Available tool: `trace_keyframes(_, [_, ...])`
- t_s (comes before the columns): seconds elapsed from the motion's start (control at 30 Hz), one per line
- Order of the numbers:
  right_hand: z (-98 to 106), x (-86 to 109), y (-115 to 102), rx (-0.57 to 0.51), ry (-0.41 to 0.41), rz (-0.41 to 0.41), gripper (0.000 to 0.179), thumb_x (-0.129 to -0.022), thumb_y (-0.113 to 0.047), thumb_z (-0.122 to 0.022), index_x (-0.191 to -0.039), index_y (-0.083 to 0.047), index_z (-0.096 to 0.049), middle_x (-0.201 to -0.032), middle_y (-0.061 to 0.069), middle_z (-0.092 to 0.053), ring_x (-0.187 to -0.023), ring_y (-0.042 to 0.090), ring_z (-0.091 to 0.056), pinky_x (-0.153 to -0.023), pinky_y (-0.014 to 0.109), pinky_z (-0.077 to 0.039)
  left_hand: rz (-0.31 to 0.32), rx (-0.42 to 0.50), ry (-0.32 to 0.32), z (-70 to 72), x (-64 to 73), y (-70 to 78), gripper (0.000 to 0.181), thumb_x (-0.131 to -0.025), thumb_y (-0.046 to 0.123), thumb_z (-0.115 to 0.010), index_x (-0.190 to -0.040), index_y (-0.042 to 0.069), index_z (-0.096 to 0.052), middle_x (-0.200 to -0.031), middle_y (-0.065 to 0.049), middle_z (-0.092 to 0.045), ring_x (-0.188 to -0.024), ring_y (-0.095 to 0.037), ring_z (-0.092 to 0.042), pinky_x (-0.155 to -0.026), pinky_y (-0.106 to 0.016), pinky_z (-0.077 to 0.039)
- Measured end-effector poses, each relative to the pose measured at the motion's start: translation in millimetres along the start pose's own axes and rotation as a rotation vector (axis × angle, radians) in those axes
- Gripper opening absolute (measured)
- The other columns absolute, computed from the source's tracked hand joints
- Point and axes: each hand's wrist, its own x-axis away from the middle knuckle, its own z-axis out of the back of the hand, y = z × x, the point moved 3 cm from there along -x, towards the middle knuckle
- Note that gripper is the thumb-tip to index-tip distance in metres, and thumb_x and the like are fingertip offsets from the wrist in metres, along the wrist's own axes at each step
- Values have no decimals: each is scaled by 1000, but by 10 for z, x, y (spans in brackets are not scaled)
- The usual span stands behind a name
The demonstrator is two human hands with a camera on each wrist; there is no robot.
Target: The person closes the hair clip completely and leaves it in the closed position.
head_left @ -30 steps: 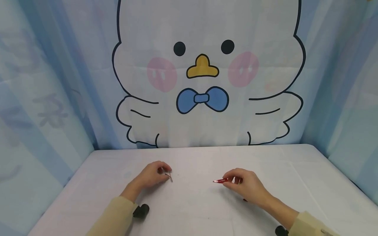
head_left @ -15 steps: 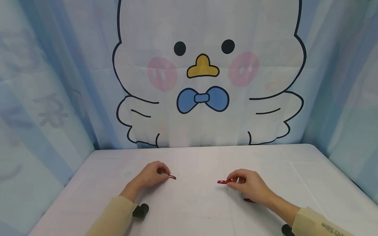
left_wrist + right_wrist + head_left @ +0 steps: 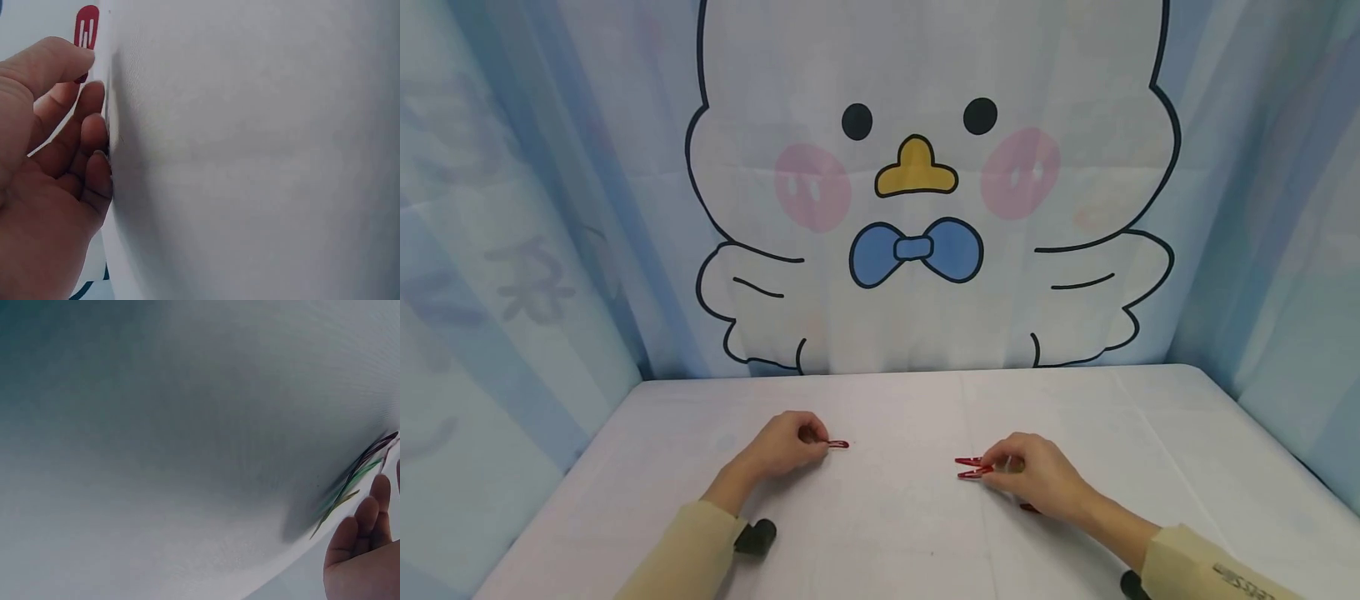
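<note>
My left hand [image 3: 786, 440] pinches a red snap hair clip [image 3: 838, 444] between thumb and index finger, low over the white table. In the left wrist view, the slotted rounded end of this clip [image 3: 87, 14] sticks out past my thumb. My right hand [image 3: 1030, 473] pinches a red hair clip [image 3: 974, 475] whose two narrow red parts spread apart to the left of the fingertips. Beneath that hand lies a dark red clip [image 3: 1028, 507], mostly covered. The right wrist view has several thin clips beside my fingers, including a green one [image 3: 370, 467] and a yellowish one [image 3: 345, 498].
A white cloth covers the table [image 3: 910, 517]. Behind it hangs a curtain [image 3: 917, 325] printed with a cartoon bird, and more pale blue curtains close off both sides. Dark round pieces [image 3: 756, 537] stick out beneath the sleeves.
The clip in my left hand has turned from slanting downward to nearly level. My right hand has drawn slightly right, and its clip now shows two spread parts rather than one strip.
</note>
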Motion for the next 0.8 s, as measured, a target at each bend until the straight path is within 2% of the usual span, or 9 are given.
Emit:
trace_keyframes(0.13, [-1, -11, 6, 25, -14, 5, 12, -82, -19, -85, -91, -19, -77, -86, -7, -62, -77, 16, -50, -66, 29, -41, -6, 33, 11, 19, 17, -6, 9, -87, 4, -75, -89, 9, -67, -80, -1, -59, -74, -17, -53, -65, -29, -45])
trace_keyframes(0.27, [-9, -28, 23, 57, -41, -28, 11, -82, -17, -85, -88, -21, -77, -87, -8, -62, -82, 17, -49, -71, 33, -40, -33, 65, 31, 25, 52, 7, 9, -87, 5, -75, -91, 8, -68, -80, -1, -60, -75, -17, -53, -64, -29, -45])
trace_keyframes(0.37, [-12, -33, 23, 84, -52, -33, 12, -82, -16, -85, -87, -23, -77, -89, -7, -61, -86, 18, -49, -76, 37, -41, -47, 76, 54, 26, 89, 39, 9, -87, 6, -76, -92, 10, -69, -81, 0, -60, -76, -17, -53, -63, -28, -45])
trace_keyframes(0.53, [-11, -26, 12, 87, -58, -8, 12, -81, -17, -85, -87, -23, -77, -92, -6, -62, -90, 19, -50, -79, 40, -42, -93, 80, 88, 29, 160, 157, 11, -87, 6, -77, -91, 14, -70, -80, 1, -60, -75, -18, -53, -61, -29, -45])
trace_keyframes(0.8, [25, -22, -30, 70, -50, 48, 12, -81, -19, -85, -90, -23, -77, -93, -7, -62, -92, 18, -53, -81, 42, -45, -192, 87, 105, 17, 260, 357, 11, -87, 6, -76, -92, 13, -70, -81, 4, -61, -77, -18, -54, -64, -30, -47])
